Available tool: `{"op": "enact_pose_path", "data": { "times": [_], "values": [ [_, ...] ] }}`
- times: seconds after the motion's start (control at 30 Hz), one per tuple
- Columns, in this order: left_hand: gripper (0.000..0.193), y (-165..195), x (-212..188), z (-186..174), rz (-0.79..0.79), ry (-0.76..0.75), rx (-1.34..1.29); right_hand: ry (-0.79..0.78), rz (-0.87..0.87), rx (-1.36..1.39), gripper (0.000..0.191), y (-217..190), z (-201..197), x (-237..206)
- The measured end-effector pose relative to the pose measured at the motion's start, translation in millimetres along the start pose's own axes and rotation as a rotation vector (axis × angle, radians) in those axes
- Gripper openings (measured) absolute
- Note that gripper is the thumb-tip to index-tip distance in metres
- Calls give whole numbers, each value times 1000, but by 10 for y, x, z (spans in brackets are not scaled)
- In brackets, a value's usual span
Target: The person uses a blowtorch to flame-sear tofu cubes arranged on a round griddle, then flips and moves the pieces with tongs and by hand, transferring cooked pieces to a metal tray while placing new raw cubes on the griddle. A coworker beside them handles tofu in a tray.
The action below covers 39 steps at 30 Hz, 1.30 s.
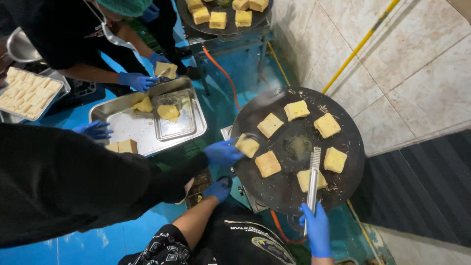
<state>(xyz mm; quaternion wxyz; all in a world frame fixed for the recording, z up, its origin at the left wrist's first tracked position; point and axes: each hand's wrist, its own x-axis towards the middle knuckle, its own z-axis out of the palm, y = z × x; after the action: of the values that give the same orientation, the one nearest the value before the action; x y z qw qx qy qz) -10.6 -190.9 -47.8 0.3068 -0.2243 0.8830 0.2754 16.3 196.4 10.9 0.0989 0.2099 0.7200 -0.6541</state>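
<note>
Metal tongs [312, 184] are lying clamped in my right grip [316, 230], tips reaching over a yellow square [310, 179] on the round black griddle [353, 162], while my left grip [218, 189] is curling below its edge, state unclear.

**Cut off and covered**

The second griddle [223, 22] at the top runs past the frame edge, cropping its toast. The left tray of pale strips [27, 92] is cut by the left edge. The left hand [219, 189] hides whatever it touches beneath it. The tongs' [312, 184] grip vanishes inside the right hand [316, 229].
</note>
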Motion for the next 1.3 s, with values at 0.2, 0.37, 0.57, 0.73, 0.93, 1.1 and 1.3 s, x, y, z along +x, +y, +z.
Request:
{"op": "enact_pose_path", "data": {
  "times": [0.2, 0.37, 0.57, 0.73, 0.93, 1.1, 1.3],
  "values": [
    [55, -206, 90, -44, 19, 20, 78, -76, 130, 47, 27, 164, -32, -241],
    [47, -379, 226, 128, 82, 172, -3, -111, -130, -276, 48, 269, 74, -526],
    [36, -313, 316, 182, 241, 487, -113, -61, -135, -534, 66, -118, 242, -616],
    [37, -93, 363, 151, 228, 425, -232, -57, -291, -785, 71, -504, 320, -186],
    [23, 69, 279, 176, 297, 377, -288, -201, -267, -1070, 71, -1048, 343, 445],
    [25, 241, 395, 362, 431, 81, -627, -376, -326, -1314, 59, -1406, 293, 826],
    [66, 745, 580, 464, 305, -149, -730, -565, -210, -1549, 63, -1682, 469, 1475]
  ]
}}
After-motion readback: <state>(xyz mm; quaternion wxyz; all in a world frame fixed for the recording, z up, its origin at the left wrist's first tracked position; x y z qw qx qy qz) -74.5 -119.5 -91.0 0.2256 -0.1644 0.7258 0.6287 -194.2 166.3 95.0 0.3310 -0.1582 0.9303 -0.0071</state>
